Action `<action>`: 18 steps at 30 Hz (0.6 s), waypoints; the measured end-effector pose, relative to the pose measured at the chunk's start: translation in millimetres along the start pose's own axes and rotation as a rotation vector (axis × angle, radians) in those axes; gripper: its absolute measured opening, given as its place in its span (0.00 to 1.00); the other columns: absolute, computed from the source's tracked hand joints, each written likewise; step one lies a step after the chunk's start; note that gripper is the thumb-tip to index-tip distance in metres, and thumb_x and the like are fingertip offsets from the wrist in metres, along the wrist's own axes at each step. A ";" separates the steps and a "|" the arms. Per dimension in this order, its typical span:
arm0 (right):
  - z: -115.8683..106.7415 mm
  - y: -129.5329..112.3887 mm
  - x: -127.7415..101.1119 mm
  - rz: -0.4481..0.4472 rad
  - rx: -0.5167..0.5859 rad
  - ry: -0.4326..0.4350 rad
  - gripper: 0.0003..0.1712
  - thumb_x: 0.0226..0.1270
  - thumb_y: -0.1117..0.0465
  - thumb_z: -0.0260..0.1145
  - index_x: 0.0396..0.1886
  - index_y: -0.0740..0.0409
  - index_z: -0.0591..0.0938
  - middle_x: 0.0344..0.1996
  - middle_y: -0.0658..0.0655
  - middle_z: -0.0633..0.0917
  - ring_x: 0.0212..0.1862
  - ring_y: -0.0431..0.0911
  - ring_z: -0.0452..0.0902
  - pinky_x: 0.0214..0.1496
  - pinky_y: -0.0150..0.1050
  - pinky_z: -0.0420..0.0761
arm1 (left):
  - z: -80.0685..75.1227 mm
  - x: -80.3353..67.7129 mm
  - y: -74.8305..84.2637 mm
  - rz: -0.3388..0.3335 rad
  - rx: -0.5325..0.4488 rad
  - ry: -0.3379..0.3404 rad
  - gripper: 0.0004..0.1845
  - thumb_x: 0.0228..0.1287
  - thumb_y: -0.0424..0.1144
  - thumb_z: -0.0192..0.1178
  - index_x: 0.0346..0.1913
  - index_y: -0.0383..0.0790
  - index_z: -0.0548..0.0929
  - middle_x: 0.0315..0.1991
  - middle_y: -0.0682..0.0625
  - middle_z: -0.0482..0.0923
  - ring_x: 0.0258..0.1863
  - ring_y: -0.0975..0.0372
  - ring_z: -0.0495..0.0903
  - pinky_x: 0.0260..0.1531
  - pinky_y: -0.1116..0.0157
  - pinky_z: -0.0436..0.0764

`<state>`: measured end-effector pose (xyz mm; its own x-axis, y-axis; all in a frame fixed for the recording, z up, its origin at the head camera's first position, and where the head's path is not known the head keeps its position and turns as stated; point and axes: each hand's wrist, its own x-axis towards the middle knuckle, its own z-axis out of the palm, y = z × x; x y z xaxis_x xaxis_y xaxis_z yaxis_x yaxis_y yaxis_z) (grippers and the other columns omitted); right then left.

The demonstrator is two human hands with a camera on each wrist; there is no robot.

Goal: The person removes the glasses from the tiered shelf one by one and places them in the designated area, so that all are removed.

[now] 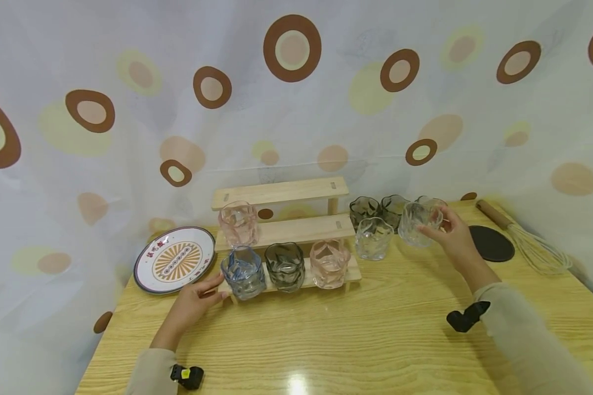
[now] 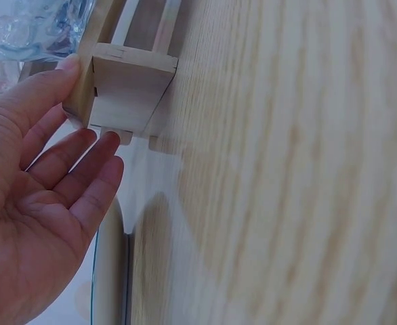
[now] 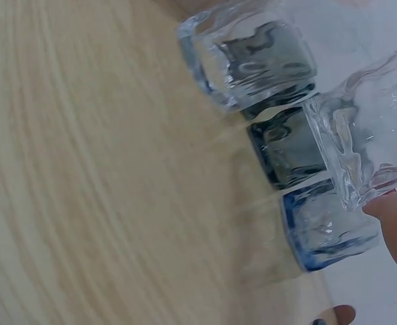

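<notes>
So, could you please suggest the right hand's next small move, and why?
Probably carry the clear tumbler in the right hand onto the middle tier of the wooden rack, right of its pink tumbler: that tier is bare there, and the left hand holds the rack.

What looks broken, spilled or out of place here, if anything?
Nothing stands out. The three front glasses stand upright on the wooden rack, which the left hand holds at one end; the right hand holds a clear glass. I see no spill or crack.

Dark glasses [image 1: 364,208] partly hidden behind clear glasses [image 1: 416,227]
</notes>
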<state>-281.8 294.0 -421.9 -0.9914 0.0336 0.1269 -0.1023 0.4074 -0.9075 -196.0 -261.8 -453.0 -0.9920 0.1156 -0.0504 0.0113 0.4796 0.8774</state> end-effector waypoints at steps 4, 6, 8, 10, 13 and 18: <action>4.1 9.8 -2.1 0.017 -0.018 -0.008 0.41 0.65 0.46 0.63 0.70 0.58 0.58 0.53 0.59 0.65 0.60 0.53 0.57 0.54 0.50 0.65 | 0.2 0.0 0.8 -0.008 0.005 -0.010 0.29 0.59 0.43 0.66 0.63 0.37 0.74 0.67 0.44 0.63 0.63 0.51 0.69 0.56 0.63 0.76; 6.5 12.8 -2.5 0.017 -0.024 -0.008 0.38 0.66 0.47 0.63 0.67 0.58 0.60 0.52 0.59 0.64 0.56 0.51 0.58 0.50 0.46 0.65 | 0.2 0.1 0.6 -0.009 0.003 -0.013 0.29 0.60 0.43 0.66 0.63 0.37 0.74 0.67 0.44 0.63 0.63 0.51 0.68 0.57 0.63 0.76; 9.1 15.8 -2.5 0.006 -0.029 -0.001 0.36 0.66 0.48 0.64 0.65 0.59 0.61 0.50 0.59 0.65 0.52 0.49 0.58 0.46 0.41 0.64 | 0.1 0.1 0.4 -0.013 0.001 -0.014 0.29 0.60 0.43 0.66 0.63 0.38 0.74 0.67 0.44 0.63 0.63 0.51 0.68 0.57 0.62 0.75; 12.0 19.1 -1.8 -0.009 -0.032 0.007 0.35 0.65 0.49 0.64 0.64 0.60 0.62 0.48 0.59 0.65 0.48 0.47 0.59 0.41 0.37 0.63 | -0.1 0.3 0.0 -0.014 -0.001 -0.012 0.29 0.60 0.43 0.66 0.63 0.38 0.74 0.67 0.44 0.63 0.63 0.51 0.68 0.57 0.62 0.75; 16.4 24.6 -0.4 -0.025 -0.024 0.014 0.36 0.65 0.50 0.64 0.65 0.62 0.62 0.45 0.59 0.66 0.43 0.45 0.59 0.36 0.35 0.62 | -0.3 0.5 -0.3 -0.012 0.003 -0.011 0.29 0.60 0.43 0.66 0.63 0.37 0.74 0.67 0.44 0.63 0.63 0.51 0.69 0.57 0.62 0.75; 23.3 32.0 0.5 -0.025 0.018 -0.006 0.34 0.66 0.53 0.64 0.64 0.63 0.62 0.46 0.57 0.66 0.46 0.44 0.59 0.38 0.33 0.63 | -1.2 1.0 -0.9 -0.004 0.005 -0.008 0.29 0.59 0.43 0.66 0.62 0.37 0.74 0.67 0.43 0.64 0.63 0.51 0.68 0.57 0.62 0.75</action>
<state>-287.4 285.8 -460.2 -0.9889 0.0183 0.1477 -0.1288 0.3917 -0.9110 -197.2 -263.2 -453.3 -0.9910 0.1205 -0.0577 0.0080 0.4846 0.8747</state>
